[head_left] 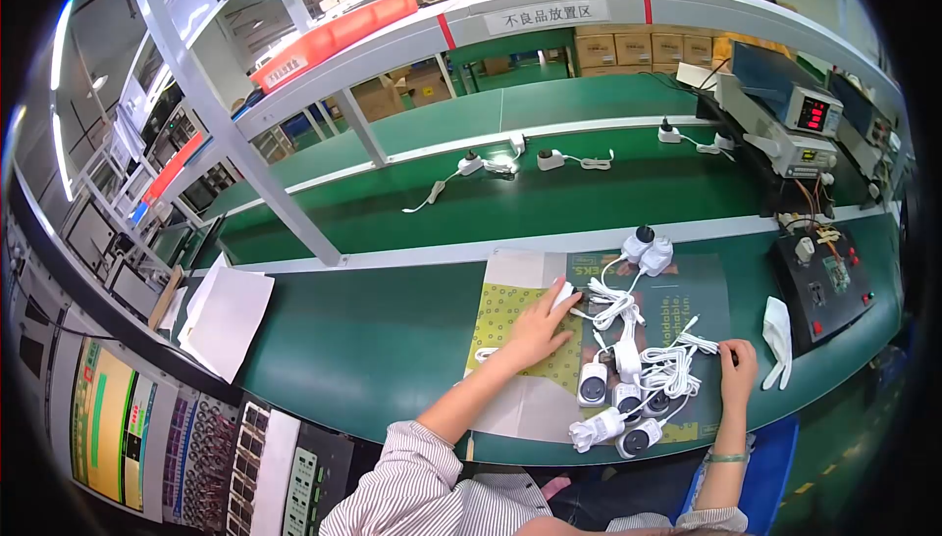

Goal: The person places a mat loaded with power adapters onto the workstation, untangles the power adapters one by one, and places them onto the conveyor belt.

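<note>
At the green desk [363, 350]: a person in a striped shirt [412, 472] sits with both arms over the work, one on each side of a cluster of white chargers [593, 386].
Chargers: heaped on a printed sheet [510, 407], their white cords [671, 371] looped among them; the grouping probably keeps every piece within reach of both hands.
Sheet: flat beneath the pile, perhaps to spare the desk and the casings from scuffs.
Left hand [533, 332]: fingers extended, thumb apart, at a small white piece [562, 293] left of the pile; whether they grip it cannot be told.
Right hand [738, 369]: fingers curled beside the cord ends at the pile's right edge; whether they pinch one cannot be told.
Right end: what looks like a white glove [777, 335] lies near a black box [819, 291] with an exposed circuit board, set apart from the pile, likely to leave elbow room.
Behind the rail: more chargers [551, 159] lie spaced out on a green surface, seemingly to prevent tangling.
</note>
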`<state>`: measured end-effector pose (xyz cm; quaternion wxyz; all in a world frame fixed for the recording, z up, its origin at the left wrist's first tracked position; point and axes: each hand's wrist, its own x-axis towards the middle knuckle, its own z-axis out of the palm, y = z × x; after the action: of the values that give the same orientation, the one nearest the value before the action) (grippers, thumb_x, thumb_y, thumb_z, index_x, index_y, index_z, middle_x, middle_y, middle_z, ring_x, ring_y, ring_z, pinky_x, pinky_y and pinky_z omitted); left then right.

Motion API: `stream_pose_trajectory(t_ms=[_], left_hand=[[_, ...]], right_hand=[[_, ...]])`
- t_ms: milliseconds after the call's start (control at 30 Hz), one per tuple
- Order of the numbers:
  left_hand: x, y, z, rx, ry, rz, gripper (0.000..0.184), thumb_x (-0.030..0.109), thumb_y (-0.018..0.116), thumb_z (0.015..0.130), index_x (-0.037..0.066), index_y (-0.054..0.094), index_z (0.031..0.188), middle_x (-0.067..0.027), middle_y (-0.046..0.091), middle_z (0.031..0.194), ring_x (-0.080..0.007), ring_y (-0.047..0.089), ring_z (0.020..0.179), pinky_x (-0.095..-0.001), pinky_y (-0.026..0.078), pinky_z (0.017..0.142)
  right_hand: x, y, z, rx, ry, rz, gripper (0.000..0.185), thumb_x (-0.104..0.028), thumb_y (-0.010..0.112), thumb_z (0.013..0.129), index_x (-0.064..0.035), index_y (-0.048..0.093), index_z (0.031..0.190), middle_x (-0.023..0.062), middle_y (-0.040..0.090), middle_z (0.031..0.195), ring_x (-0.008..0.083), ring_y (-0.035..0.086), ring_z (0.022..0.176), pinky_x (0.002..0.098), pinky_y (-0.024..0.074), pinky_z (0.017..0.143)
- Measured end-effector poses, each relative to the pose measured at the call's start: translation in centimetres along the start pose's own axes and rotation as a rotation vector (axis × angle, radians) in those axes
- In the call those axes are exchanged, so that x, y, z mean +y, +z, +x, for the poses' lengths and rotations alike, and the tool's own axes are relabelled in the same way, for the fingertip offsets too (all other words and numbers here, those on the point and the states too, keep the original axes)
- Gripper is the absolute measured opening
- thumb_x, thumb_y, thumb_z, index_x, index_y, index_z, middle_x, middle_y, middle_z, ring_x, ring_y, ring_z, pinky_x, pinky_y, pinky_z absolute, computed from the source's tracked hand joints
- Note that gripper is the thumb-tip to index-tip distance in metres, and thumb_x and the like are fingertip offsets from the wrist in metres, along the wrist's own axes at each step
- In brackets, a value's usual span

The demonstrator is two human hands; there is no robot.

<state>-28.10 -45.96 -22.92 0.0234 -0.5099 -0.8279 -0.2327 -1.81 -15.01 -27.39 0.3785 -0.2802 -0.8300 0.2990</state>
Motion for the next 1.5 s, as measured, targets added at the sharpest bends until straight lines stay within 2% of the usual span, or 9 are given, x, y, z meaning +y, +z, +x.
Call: stream_pose_trajectory(t_ms=[200,333,533,700,867,1000,1267,1467,1500], left_hand=[[-0.8,0.0,-0.6,0.141,0.083,0.343,0.047,0.019,0.068,0.083,0.03,0.056,0.127,-0.0128,0.036,0.153,-0.0337,0.058,0.116,-0.0428,0.05,0.092],[-2.2,-0.7,-0.9,0.228,-0.085,0.232,0.025,0.009,0.064,0.078,0.024,0.063,0.098,-0.0126,0.049,0.137,-0.0336,0.062,0.107,-0.0425,0.056,0.078],[-5.0,-3.5,-1.7,0.386,-0.344,-0.057,0.031,0.009,0.067,0.077,0.015,0.056,0.105,-0.0172,0.04,0.139,-0.0432,0.061,0.105,-0.0466,0.054,0.083],[-11.8,-3.6,-3.2,0.609,-0.455,-0.318,0.029,0.007,0.067,0.079,0.012,0.062,0.108,-0.0176,0.049,0.134,-0.0382,0.048,0.127,-0.0416,0.042,0.103],[-12.3,-5.1,-4.6,0.496,-0.549,0.206,0.041,0.02,0.076,0.077,0.015,0.057,0.114,-0.0086,0.054,0.128,-0.0334,0.056,0.112,-0.0455,0.049,0.089],[-12.1,-5.4,-4.9,0.498,-0.597,0.174,0.048,0.018,0.081,0.072,0.011,0.05,0.107,-0.0113,0.051,0.112,-0.0371,0.062,0.095,-0.0446,0.055,0.072],[-13.0,-5.6,-5.5,0.446,-0.634,0.398,0.021,0.017,0.072,0.079,0.006,0.055,0.085,-0.0107,0.057,0.089,-0.0331,0.059,0.084,-0.0459,0.053,0.07],[-11.4,-7.4,-4.8,0.23,-0.933,0.227,0.015,0.022,0.068,0.083,0.009,0.062,0.084,-0.0064,0.067,0.092,-0.0307,0.063,0.093,-0.0467,0.052,0.071],[-11.8,-7.5,-4.9,0.217,-0.909,0.169,0.02,0.023,0.069,0.082,0.009,0.063,0.094,-0.0082,0.065,0.103,-0.0317,0.06,0.102,-0.0469,0.051,0.078]], right_hand=[[-0.4,-0.3,0.0,-0.038,0.075,0.044,0.008,-0.009,0.066,0.086,-0.0011,0.066,0.084,0.0083,0.062,0.088,0.0224,0.057,0.082,0.0321,0.0449,0.07],[0.0,0.0,0.0,-0.006,0.06,0.041,0.009,-0.009,0.066,0.086,-0.0006,0.066,0.084,0.0085,0.061,0.088,0.022,0.056,0.081,0.0319,0.0444,0.069],[-0.3,-0.2,0.0,-0.015,0.065,0.027,0.009,-0.01,0.067,0.085,-0.0009,0.067,0.083,0.0089,0.062,0.086,0.0223,0.057,0.081,0.0321,0.0445,0.069],[0.0,0.0,0.0,0.015,0.004,0.033,0.009,-0.009,0.066,0.086,-0.0001,0.067,0.084,0.0075,0.062,0.085,0.0181,0.055,0.073,0.0289,0.0425,0.064],[-0.4,-0.1,-0.1,0.003,0.063,0.059,0.009,-0.009,0.067,0.085,-0.0007,0.067,0.082,0.0082,0.062,0.086,0.021,0.057,0.08,0.0313,0.0449,0.067],[-0.2,0.0,-0.2,0.009,0.045,0.035,0.009,-0.009,0.067,0.085,-0.0002,0.067,0.083,0.0081,0.061,0.086,0.0202,0.056,0.078,0.0305,0.0442,0.066],[-0.2,0.0,-0.3,0.013,0.017,0.038,0.011,-0.01,0.067,0.086,0.0004,0.067,0.084,0.0079,0.061,0.085,0.0183,0.055,0.073,0.0293,0.0433,0.064],[-0.2,0.1,-0.3,0.024,0.019,0.039,0.011,-0.009,0.067,0.086,0.0012,0.066,0.083,0.0078,0.06,0.084,0.0178,0.055,0.072,0.0285,0.0425,0.063],[-0.1,0.1,-0.3,0.011,0.034,0.038,0.01,-0.009,0.067,0.085,0.0009,0.066,0.083,0.0079,0.061,0.085,0.019,0.056,0.075,0.0296,0.0433,0.065]])
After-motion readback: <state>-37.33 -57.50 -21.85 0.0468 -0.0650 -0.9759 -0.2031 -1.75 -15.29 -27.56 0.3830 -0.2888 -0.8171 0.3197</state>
